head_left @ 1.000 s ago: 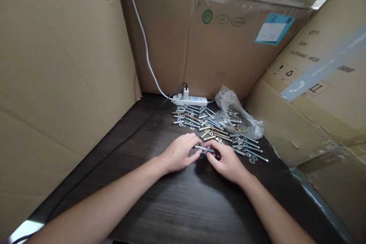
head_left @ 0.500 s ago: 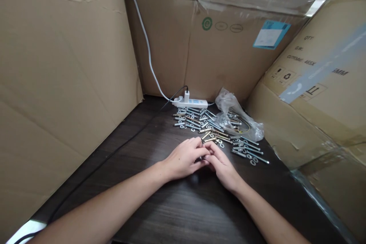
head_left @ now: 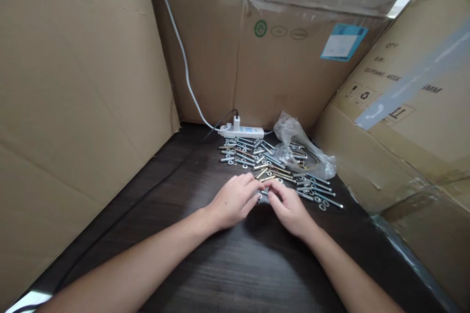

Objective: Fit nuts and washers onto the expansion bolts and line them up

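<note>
My left hand (head_left: 235,200) and my right hand (head_left: 290,205) are close together over the dark table, their fingertips nearly meeting. The fingers of my left hand are bent around a small metal washer (head_left: 259,197). In my right hand, which is curled with thumb and forefinger near each other, a short metal piece (head_left: 264,193) shows at the fingertips; which hand bears it is unclear. Beyond my hands lie rows of silver bolts and sleeves (head_left: 244,151), brass-coloured bolts (head_left: 281,173), and more silver bolts with loose washers (head_left: 323,193) to the right.
A white power strip (head_left: 242,131) with a plug stands behind the metal parts. A clear plastic bag (head_left: 295,134) lies beside it. A black cable (head_left: 147,193) crosses the dark table (head_left: 235,274) on the left. Large cardboard boxes (head_left: 205,58) surround the table.
My hands have moved slightly apart, and their thumbs no longer meet. A washer and a short metal piece between them now show more clearly. The view has shifted slightly.
</note>
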`<state>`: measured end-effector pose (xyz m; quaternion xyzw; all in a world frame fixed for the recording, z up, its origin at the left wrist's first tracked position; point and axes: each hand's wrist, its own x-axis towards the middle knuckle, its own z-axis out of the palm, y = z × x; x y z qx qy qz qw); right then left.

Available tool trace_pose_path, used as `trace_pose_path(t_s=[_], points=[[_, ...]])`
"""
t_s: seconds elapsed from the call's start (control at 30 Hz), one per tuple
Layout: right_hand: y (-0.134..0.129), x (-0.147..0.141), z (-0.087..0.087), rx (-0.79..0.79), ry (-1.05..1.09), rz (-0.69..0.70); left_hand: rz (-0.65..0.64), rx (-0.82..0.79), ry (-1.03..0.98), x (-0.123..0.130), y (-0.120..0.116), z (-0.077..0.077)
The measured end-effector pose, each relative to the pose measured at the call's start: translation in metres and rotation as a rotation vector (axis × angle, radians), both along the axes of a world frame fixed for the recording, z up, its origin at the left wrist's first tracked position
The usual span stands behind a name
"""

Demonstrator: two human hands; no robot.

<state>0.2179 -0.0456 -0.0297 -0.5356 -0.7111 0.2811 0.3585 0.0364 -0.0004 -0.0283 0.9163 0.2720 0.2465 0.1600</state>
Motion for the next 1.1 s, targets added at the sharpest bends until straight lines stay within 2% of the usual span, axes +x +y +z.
trace_pose_path(t_s=[0.1, 0.2, 0.4, 0.9, 1.1], points=[[0.005, 0.010, 0.000, 0.011, -0.055, -0.101, 0.051, -0.064, 0.001, -0.001, 0.003, -0.007], [0.010, 0.016, -0.003, 0.010, -0.069, -0.134, 0.026, -0.061, 0.107, -0.002, 0.004, -0.010], [0.011, 0.014, -0.008, -0.053, -0.100, -0.077, -0.032, -0.010, 0.181, -0.002, 0.003, -0.010], [0.004, 0.005, -0.002, -0.065, -0.151, -0.034, -0.021, 0.010, 0.219, -0.004, 0.004, -0.010], [0.004, 0.000, -0.001, -0.061, -0.150, -0.022, 0.017, -0.052, 0.147, -0.005, 0.006, -0.013]])
